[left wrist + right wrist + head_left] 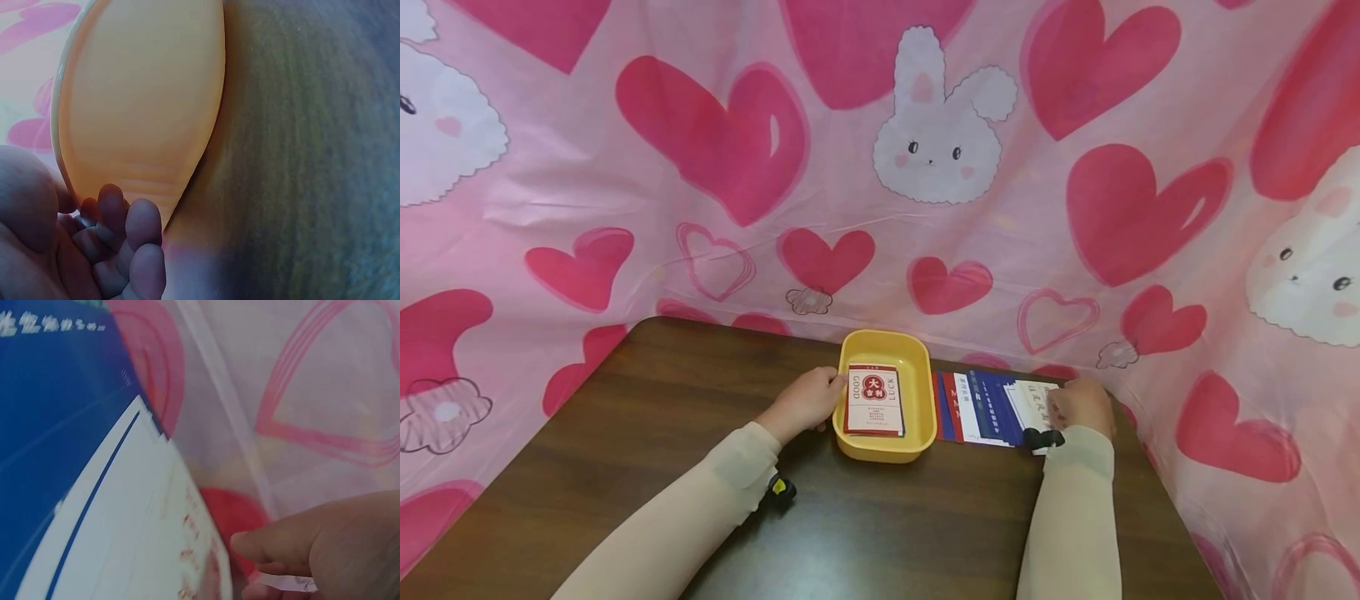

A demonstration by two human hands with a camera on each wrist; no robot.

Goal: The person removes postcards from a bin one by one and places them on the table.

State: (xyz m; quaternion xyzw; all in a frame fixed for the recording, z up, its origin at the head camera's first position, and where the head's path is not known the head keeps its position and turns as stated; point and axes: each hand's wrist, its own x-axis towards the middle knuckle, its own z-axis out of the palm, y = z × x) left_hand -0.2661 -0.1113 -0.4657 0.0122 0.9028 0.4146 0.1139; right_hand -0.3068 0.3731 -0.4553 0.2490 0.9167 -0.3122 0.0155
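Brown worktop [857, 533] up front, and it's the right hand [1084, 408] that's nearer the fanned cards [992, 408]! They spread leftward from it, long sides near-to-far; whether that grip pinches one, can't tell. Left hand [808, 402] pinches the yellow tray [883, 452] by its left wall; inside, a red-and-white card [874, 410]. Behind: pink heart-print backdrop [850, 175].

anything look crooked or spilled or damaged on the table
Only slightly: the pale cards at the right end, by the right hand, lie at a different angle from the blue cards beside them, so the overlap looks uneven. I see no spill or damage; the yellow tray sits upright.
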